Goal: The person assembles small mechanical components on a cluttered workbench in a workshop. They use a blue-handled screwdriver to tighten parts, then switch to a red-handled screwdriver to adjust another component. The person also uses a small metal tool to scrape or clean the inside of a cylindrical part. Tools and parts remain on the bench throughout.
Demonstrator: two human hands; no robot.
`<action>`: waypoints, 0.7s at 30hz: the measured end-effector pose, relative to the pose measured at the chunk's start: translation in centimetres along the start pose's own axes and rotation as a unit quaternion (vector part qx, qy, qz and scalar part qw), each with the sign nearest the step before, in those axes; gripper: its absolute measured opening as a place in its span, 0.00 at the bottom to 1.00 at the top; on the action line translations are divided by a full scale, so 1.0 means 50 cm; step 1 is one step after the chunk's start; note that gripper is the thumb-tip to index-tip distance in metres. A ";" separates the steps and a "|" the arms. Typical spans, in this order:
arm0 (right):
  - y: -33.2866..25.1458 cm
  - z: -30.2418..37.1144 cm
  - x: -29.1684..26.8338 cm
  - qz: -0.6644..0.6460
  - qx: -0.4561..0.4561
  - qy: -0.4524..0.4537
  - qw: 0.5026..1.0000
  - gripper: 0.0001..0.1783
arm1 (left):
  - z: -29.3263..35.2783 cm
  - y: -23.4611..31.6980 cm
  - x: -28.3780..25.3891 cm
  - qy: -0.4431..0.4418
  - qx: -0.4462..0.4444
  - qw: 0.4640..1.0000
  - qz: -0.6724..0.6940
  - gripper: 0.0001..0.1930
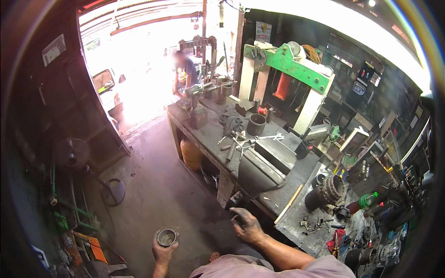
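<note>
holding a round cup (167, 238) in the left hand (162, 253), fingers wrapped on its side, mouth facing up, axis roughly upright; contents unclear. cup is well apart, to the left of the right hand (249, 227), which is loosely curled, nothing visible in it. bench vise (257, 172) is ahead of the right hand, the nearer one; workbench (209, 140) beyond.

The workbench (204, 137) (dark-topped) bears a vise (259, 172), wrenches (278, 136), 1 cloth (231, 124).
</note>
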State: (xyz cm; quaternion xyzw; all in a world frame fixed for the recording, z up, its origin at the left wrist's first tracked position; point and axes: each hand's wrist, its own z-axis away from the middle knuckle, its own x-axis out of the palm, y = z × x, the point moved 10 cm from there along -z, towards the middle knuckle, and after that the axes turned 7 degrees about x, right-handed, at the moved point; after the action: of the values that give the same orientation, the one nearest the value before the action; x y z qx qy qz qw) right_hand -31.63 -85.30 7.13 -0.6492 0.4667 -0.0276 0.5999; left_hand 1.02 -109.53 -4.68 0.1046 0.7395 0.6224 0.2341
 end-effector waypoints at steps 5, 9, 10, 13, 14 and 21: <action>0.017 -0.162 0.212 -0.051 0.017 -0.134 0.989 0.31 | -0.042 -0.167 -0.084 0.107 -0.031 0.985 0.135 0.52; 0.054 -0.295 0.289 -0.026 -0.011 -0.163 0.986 0.30 | -0.117 -0.187 -0.081 0.131 -0.046 0.981 0.138 0.41; 0.070 -0.324 0.308 -0.023 0.019 -0.195 0.980 0.31 | -0.138 -0.168 -0.076 0.103 -0.045 0.990 0.087 0.29; 0.056 -0.410 0.292 -0.062 0.022 -0.200 0.978 0.30 | -0.290 -0.112 -0.052 0.029 -0.034 0.994 0.095 0.27; 0.045 -0.429 0.283 -0.074 0.031 -0.210 0.975 0.30 | -0.342 -0.099 -0.030 0.003 -0.036 0.991 0.129 0.32; -0.116 -0.446 0.061 -0.096 -0.018 -0.049 0.994 0.33 | -0.588 0.001 0.262 -0.207 -0.151 0.877 0.406 0.52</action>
State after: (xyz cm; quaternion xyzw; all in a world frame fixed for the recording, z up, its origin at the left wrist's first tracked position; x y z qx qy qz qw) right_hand -39.88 -104.96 16.40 -0.7023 0.3729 -0.0452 0.6047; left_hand -24.37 -129.28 -4.05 0.4852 0.4638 0.7312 0.1216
